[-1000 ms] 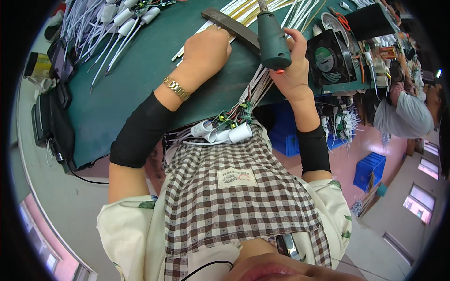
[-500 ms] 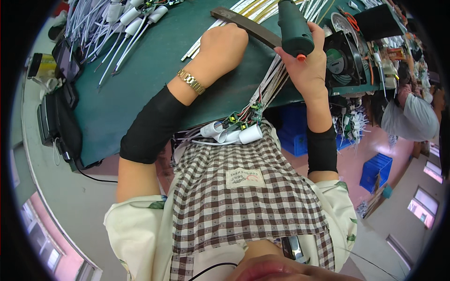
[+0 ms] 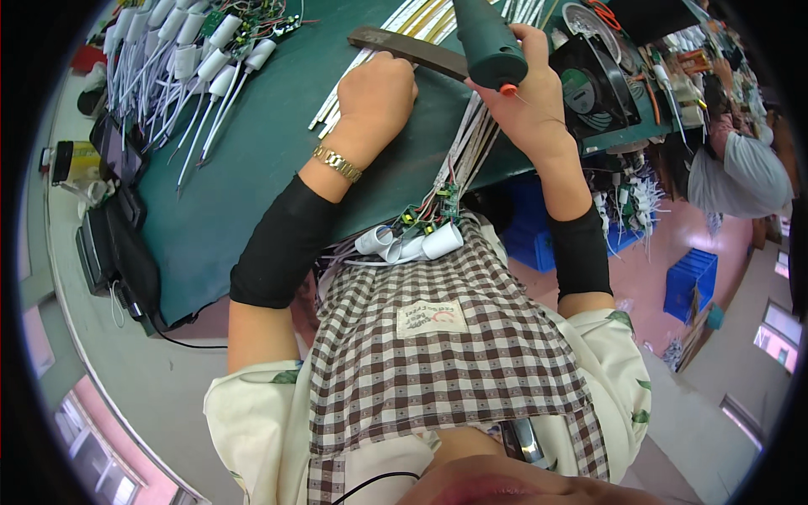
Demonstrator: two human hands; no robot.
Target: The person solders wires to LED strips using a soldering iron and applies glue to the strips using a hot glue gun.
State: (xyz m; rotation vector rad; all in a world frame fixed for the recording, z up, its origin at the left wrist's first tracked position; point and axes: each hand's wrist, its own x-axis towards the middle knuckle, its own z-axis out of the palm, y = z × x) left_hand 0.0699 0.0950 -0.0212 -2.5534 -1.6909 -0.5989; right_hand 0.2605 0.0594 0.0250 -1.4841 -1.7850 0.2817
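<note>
My right hand [image 3: 543, 105] is wrapped round a dark green, barrel-shaped hand tool [image 3: 484, 42] with an orange-red nub and a thin wire at its near end. Curled into a fist, my left hand [image 3: 377, 97] rests by a dark flat bar [image 3: 412, 49]; its fingertips are hidden, so I cannot tell what they grip. The bar lies across a bundle of thin white and yellowish strips [image 3: 332, 105]. More strips [image 3: 475, 135] run toward me, ending in wires, small green circuit boards [image 3: 450, 200] and white cylindrical caps [image 3: 442, 241] at the table edge by my apron.
White lamp-holder caps with cables [image 3: 202, 63] are heaped at the far left of the green table [image 3: 219, 210]. A black square fan [image 3: 593, 93] and a shallow dish [image 3: 589, 25] stand on the right. Blue bins [image 3: 690, 282] sit below; another person's grey sleeve [image 3: 741, 181] shows beyond.
The view has shifted slightly, so the table things appear further left. Both hands keep nearly the same pose by the bar, the right still gripping the green tool.
</note>
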